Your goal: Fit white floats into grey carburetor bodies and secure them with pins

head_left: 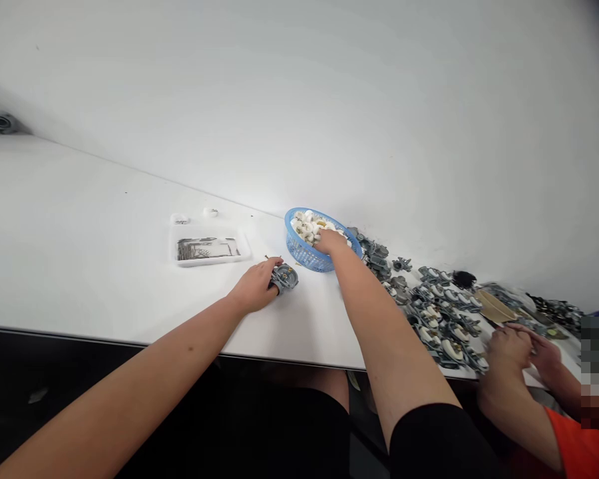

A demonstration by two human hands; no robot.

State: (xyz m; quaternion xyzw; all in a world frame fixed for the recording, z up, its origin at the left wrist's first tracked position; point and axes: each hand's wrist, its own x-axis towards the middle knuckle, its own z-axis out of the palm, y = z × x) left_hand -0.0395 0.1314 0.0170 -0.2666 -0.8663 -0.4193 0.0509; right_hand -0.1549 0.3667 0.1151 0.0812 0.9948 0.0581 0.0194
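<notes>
My left hand (255, 286) is closed around a grey metal carburetor body (285, 278) on the white table. The round open side of the body faces up, with small brass-coloured bits inside. My right hand (331, 241) reaches into a blue plastic basket (307, 256) heaped with white plastic floats (303, 226). Its fingers are bent together down against the floats. Their tips are partly hidden, so what they pinch cannot be made out.
Left of the basket stands a clear tray (209, 263) of thin metal pins, with small white pieces (210, 213) behind it. Many carburetor bodies (432, 313) lie to the right. Beyond them are a co-worker's hands (516, 346). A wall rises behind the table.
</notes>
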